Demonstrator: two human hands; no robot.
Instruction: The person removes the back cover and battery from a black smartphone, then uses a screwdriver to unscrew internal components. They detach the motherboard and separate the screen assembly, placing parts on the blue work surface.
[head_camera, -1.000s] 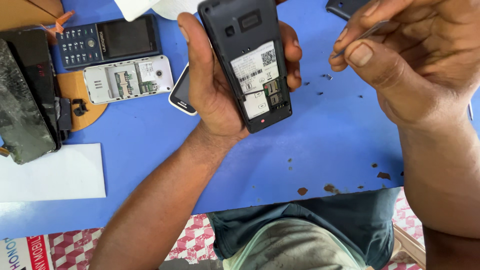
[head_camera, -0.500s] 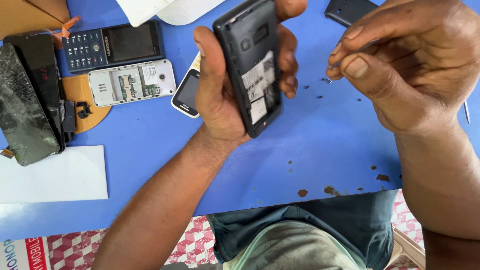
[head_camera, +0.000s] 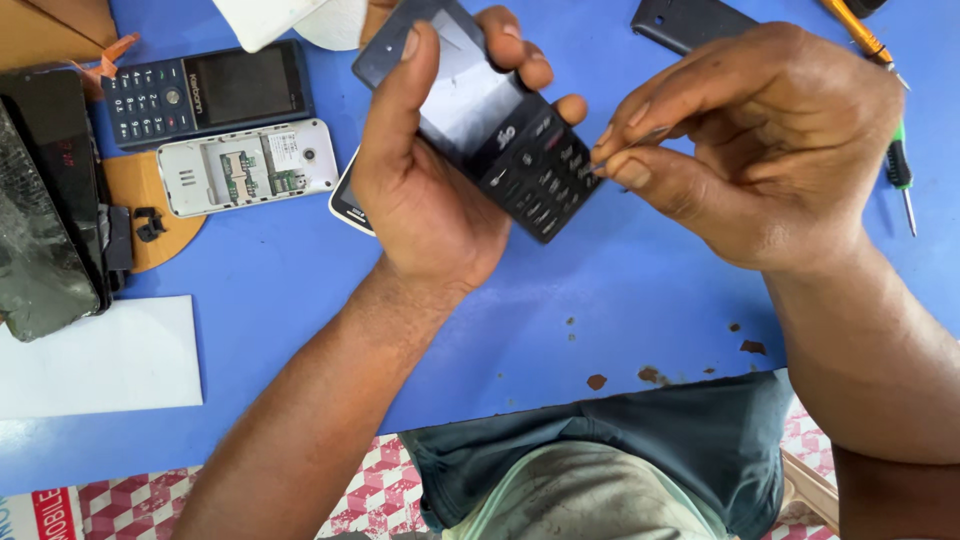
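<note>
My left hand (head_camera: 425, 190) grips a black keypad phone (head_camera: 500, 120) above the blue table (head_camera: 300, 290), screen and keys facing up, thumb on its top left corner. My right hand (head_camera: 760, 150) is pinched shut on a thin metal pin-like tool (head_camera: 640, 140), whose tip touches the phone's right edge near the keypad. Under my left hand lies another phone (head_camera: 348, 205), mostly hidden.
A dark blue keypad phone (head_camera: 205, 95) and a white phone with its back open (head_camera: 250, 168) lie at upper left. A black device (head_camera: 55, 190) sits at far left, white paper (head_camera: 95, 355) below it. A black back cover (head_camera: 690, 25) and screwdrivers (head_camera: 895, 150) lie at upper right.
My left hand has turned the phone over, from open back with labels showing to screen and keypad up. My right hand has moved in until its tool meets the phone's edge.
</note>
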